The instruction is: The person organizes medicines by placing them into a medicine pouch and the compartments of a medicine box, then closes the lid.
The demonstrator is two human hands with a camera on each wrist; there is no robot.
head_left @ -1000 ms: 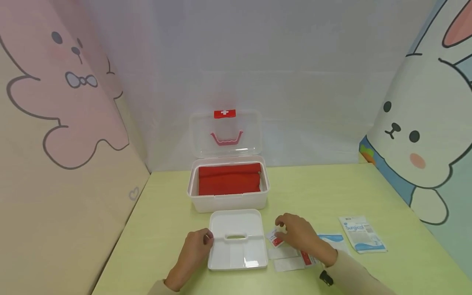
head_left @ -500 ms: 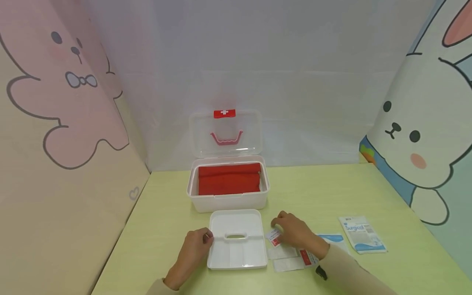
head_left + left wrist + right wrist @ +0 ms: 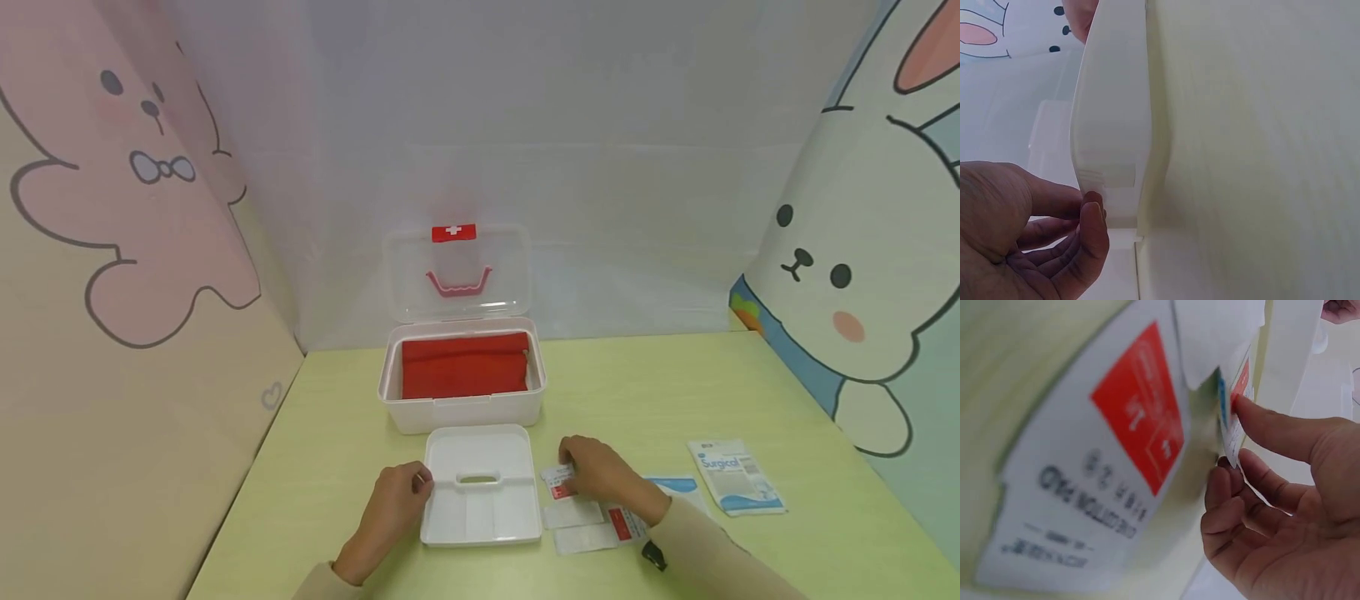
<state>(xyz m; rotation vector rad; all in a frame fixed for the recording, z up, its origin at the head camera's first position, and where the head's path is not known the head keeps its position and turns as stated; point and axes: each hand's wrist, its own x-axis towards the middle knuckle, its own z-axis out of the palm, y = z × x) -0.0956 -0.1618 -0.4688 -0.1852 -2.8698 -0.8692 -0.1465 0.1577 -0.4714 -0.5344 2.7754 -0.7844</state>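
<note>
sachet (image 3: 557,478) in right grip (image 3: 606,477), "cotton pad" packet (image 3: 1079,481), "surgical" packet (image 3: 735,477)

Head cam: high, near side, facing far and down, wide over table (image 3: 337,450). Wrist cams: close-up, left at tray (image 3: 452,450), right at packets (image 3: 1100,456); head shares both.

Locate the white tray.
In the head view's lower centre, the white tray lies on the table, on the near side of the open first-aid box. The left hand is at its left edge, small packets to its right.
</note>
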